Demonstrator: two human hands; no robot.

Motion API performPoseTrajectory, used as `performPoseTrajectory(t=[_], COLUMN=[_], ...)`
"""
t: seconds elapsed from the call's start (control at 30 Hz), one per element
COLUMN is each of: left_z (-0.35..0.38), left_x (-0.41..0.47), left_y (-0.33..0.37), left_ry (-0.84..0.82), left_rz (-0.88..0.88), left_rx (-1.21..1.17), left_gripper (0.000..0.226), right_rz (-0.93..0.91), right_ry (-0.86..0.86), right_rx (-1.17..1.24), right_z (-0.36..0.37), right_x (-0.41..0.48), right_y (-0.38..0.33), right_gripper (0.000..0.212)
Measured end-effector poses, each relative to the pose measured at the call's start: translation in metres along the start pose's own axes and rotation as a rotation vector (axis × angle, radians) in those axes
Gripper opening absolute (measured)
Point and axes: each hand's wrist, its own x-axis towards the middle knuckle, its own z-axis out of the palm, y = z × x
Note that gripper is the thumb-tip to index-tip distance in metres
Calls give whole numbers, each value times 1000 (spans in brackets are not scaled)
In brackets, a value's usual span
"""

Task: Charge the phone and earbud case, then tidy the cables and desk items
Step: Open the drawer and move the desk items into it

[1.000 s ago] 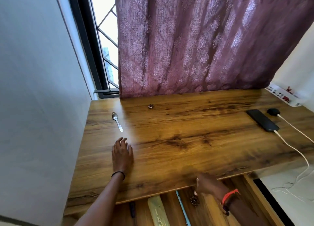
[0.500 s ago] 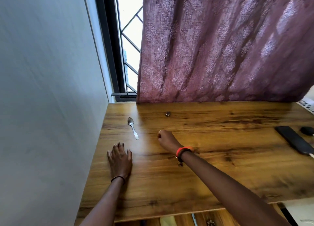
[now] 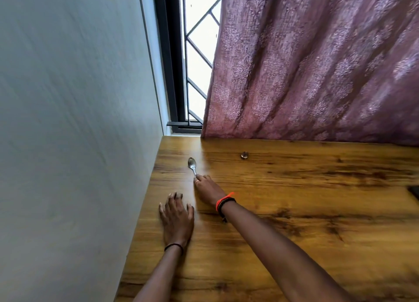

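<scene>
A metal spoon [image 3: 192, 163] lies on the wooden desk [image 3: 306, 211] near the back left corner, bowl pointing away from me. My right hand [image 3: 207, 188], with an orange wristband, reaches across and its fingertips close on the spoon's handle end, which they cover. Palm down, my left hand [image 3: 177, 215] rests on the desk with fingers spread, just below and left of the right hand. Only a dark corner of the phone [image 3: 415, 192] shows at the right edge. The earbud case and the cables are out of view.
A small round metal object [image 3: 244, 155] sits near the desk's back edge, right of the spoon. A purple curtain [image 3: 317, 70] hangs down to the back edge. A grey wall [image 3: 72, 120] borders the desk's left side, beside a barred window [image 3: 195, 63].
My right hand has travelled from under the desk's front edge up and left across the top to the spoon's handle. The view has swung left, cutting off the phone and cables. The left hand stayed put.
</scene>
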Motion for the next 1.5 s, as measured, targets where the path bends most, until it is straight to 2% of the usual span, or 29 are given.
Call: performPoseTrajectory(t=[0.2,0.43,0.53,0.6,0.67,0.77,0.87,0.97,1.03,1.17,1.23,1.33,1.5], left_z=[1,0,0,-1,-2,-3,-5,-6,-6,-4,-5,-8,-11], left_x=[0,0,1,0,0,0,0,1,2,0,1,0,-27], left_y=[-1,-1,0,0,0,1,1,1,0,-1,-3,-1,17], left_ry=[22,7,16,12,4,-16,-30,-31,-39,-37,-54,-70,-112], left_rz=[11,10,9,8,3,-1,-2,-5,-6,8,11,25,121], left_rx=[14,9,2,-4,-9,-17,-19,-31,-53,-90,-101,-127,-165], left_gripper=[43,41,40,40,41,41,41,42,41,40,40,39,39], right_rz=[7,184,320,396,466,533,594,649,668,696,680,666,667], right_ry=[96,180,210,206,130,30,-32,-49,-48,-55,-76,-82,-77], right_rx=[-33,44,200,309,360,425,536,712,880,1217,1320,1413,1427], right_z=[10,16,17,14,8,1,0,2,0,-15,-24,-32,-37], right_x=[-10,-21,-18,-15,-17,-22,-31,-48,-67,-117,-147,-192,-274], right_y=[1,3,3,4,4,7,14,27,34,44,50,61,81], right_gripper=[29,25,30,26,19,22,25,19,12,20,17,15,15])
